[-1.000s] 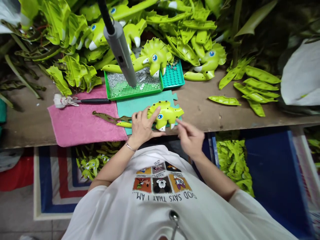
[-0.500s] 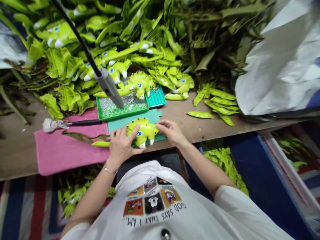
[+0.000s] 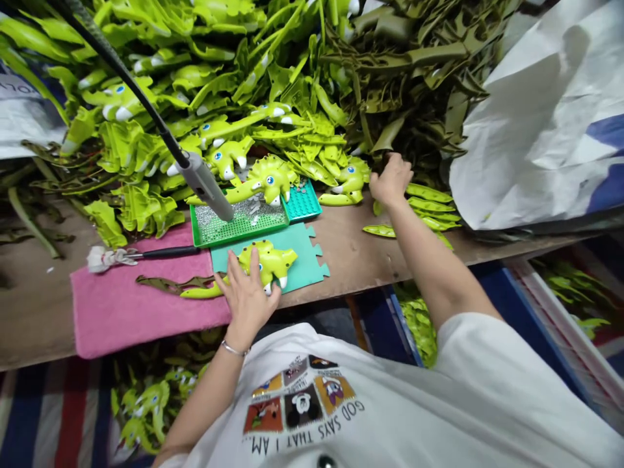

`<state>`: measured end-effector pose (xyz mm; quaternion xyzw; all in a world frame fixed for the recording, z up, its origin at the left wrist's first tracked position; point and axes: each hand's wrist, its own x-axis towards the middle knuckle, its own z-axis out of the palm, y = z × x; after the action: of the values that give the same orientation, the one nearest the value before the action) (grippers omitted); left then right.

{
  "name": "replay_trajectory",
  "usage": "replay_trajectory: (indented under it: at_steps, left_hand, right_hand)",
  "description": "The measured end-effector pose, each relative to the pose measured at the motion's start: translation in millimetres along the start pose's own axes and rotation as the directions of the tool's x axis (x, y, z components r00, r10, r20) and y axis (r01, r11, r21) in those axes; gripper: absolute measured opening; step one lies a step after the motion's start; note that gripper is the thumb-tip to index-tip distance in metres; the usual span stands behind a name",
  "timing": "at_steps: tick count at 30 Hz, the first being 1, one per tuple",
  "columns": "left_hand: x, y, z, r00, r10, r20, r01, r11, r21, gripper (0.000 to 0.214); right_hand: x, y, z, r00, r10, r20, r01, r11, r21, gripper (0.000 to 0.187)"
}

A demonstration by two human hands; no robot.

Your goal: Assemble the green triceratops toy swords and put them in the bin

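Two hands well apart: your left hand (image 3: 247, 300) on a lime-green plastic triceratops (image 3: 273, 261), your right hand (image 3: 391, 180) out at the green parts

Your left hand lies open, fingers spread across the triceratops, not closed around it; the toy lies on a teal foam mat (image 3: 302, 260), its tail reaching past your palm onto a pink towel (image 3: 146, 312); your right hand has its fingers curled at the edge of a heap of green plastic parts (image 3: 312, 78), above loose lime pieces (image 3: 429, 207); whether it grips anything, you cannot tell; a green tray of silver studs (image 3: 229, 238) sits just behind the mat, beneath a grey wand (image 3: 205, 188).
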<state>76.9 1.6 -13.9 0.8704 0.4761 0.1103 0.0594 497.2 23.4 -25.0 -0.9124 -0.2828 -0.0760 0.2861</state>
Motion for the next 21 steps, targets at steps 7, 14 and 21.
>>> replay_trajectory:
  at_steps: [7,14,21]
  left_hand:
    - [1,4,0.0,0.994,-0.035,0.107,0.037,0.999,-0.014,0.097]
    - [4,15,-2.8,0.971,-0.124,0.203,0.120,0.992,0.033,0.097]
    - [-3,10,4.4,0.973,-0.109,0.202,0.115,0.993,-0.022,0.094]
  right_hand:
    - [2,15,6,0.997,-0.054,0.046,0.049,0.994,0.093,0.024]
    - [-38,-11,-14,0.912,0.101,0.398,-0.369,0.626,0.687,0.029]
    - [-73,-11,-40,0.939,-0.015,0.343,-0.310,0.389,0.867,0.019]
